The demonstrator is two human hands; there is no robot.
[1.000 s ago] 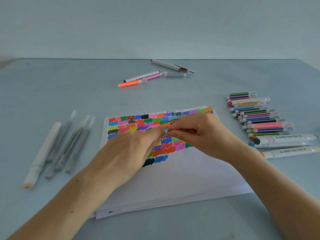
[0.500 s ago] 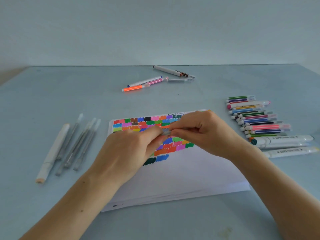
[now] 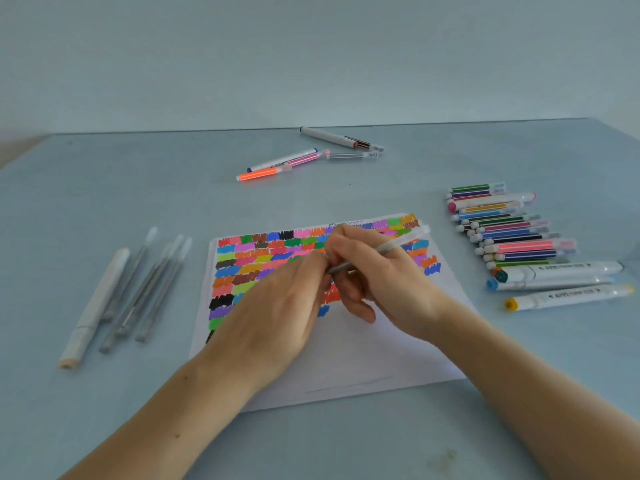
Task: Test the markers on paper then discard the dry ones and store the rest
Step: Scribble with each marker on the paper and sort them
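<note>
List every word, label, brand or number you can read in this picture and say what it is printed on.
None can be read with certainty.
Upper thick white marker: dark print with arrow marks on its barrel, too blurred to read.
Yellow-tipped thick white marker: like print, too blurred to read.
Paper: small dark writing at its far edge, too small to read.
Thin markers: coloured stripes only, no text visible.

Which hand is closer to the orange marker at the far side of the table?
Right, slightly. The right hand, holding a grey pen, sits over the paper's upper part, nearer the orange marker. The left hand lies lower, closer to the person.
</note>
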